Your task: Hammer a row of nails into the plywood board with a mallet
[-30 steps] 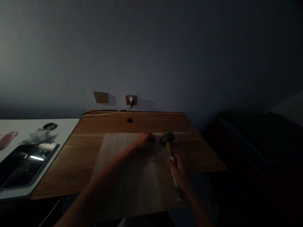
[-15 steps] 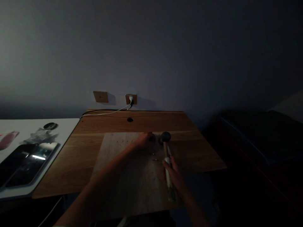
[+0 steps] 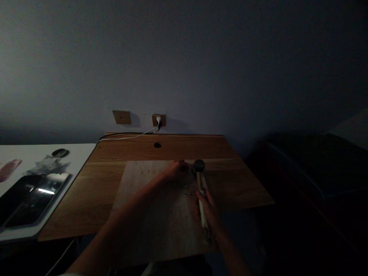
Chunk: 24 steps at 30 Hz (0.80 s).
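My right hand (image 3: 208,207) is closed round the pale wooden handle of a hammer (image 3: 200,180), gripping it below the dark head. The hammer head is just right of my left hand (image 3: 177,169), near the board's far right corner. There my left hand rests with its fingers pinched together; whatever they hold is hidden by the gloom. Under both hands lies a thin wooden board (image 3: 161,230). Two small shiny slivers, perhaps nails (image 3: 188,193), lie on it between my hands. A short row of dark dots (image 3: 148,171) marks its far left edge.
The board lies on a brown wooden table (image 3: 80,199) against the wall. Cables run to a wall socket (image 3: 158,120). A white table (image 3: 83,153) on the left carries a black glossy device (image 3: 31,199), crumpled plastic (image 3: 47,164) and a round dark object (image 3: 60,153).
The hammer head has shifted slightly left, closer to my left hand, with my right hand still on the handle. My left hand stays in place.
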{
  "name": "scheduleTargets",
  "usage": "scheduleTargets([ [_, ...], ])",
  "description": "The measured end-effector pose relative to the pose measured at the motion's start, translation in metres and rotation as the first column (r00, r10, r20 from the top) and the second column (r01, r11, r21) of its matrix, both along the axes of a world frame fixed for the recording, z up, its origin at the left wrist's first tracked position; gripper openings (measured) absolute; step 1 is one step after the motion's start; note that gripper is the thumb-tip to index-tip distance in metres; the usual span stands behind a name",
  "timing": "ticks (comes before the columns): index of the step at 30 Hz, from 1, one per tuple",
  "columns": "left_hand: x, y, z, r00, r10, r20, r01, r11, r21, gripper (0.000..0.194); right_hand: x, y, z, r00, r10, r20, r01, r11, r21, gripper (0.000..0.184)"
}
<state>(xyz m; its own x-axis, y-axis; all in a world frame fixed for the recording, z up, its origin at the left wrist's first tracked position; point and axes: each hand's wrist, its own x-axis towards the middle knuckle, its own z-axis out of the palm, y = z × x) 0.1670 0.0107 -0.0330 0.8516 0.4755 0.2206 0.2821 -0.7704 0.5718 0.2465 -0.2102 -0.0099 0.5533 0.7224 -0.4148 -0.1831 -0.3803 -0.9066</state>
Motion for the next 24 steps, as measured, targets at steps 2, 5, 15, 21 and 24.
scheduleTargets([
  [2, 0.0, 0.0, 0.0, 1.0, -0.006, 0.005, 0.006, 1.0, -0.006, 0.023, 0.001, 0.002, 0.001, 1.0, -0.003, 0.002, 0.003, 1.0, -0.017, 0.044],
  [5, 0.001, -0.001, 0.002, 1.0, 0.012, 0.008, -0.012, 1.0, -0.01, 0.021, 0.002, 0.003, 0.003, 1.0, -0.011, -0.025, 0.01, 1.0, -0.028, 0.046],
  [15, 0.0, -0.002, 0.004, 1.0, 0.009, -0.016, -0.009, 1.0, 0.012, 0.021, 0.013, -0.002, 0.005, 0.994, 0.07, 0.085, -0.062, 0.993, -0.098, 0.054],
  [21, 0.0, -0.001, 0.002, 1.0, 0.004, -0.021, -0.004, 1.0, 0.011, 0.022, 0.041, 0.004, -0.005, 0.857, 0.185, 0.48, -0.139, 0.982, -0.129, 0.059],
  [24, 0.001, -0.001, 0.001, 1.0, 0.003, -0.018, -0.003, 1.0, 0.008, 0.021, 0.047, 0.011, -0.008, 0.736, 0.216, 0.641, -0.154, 0.976, -0.152, 0.054],
])
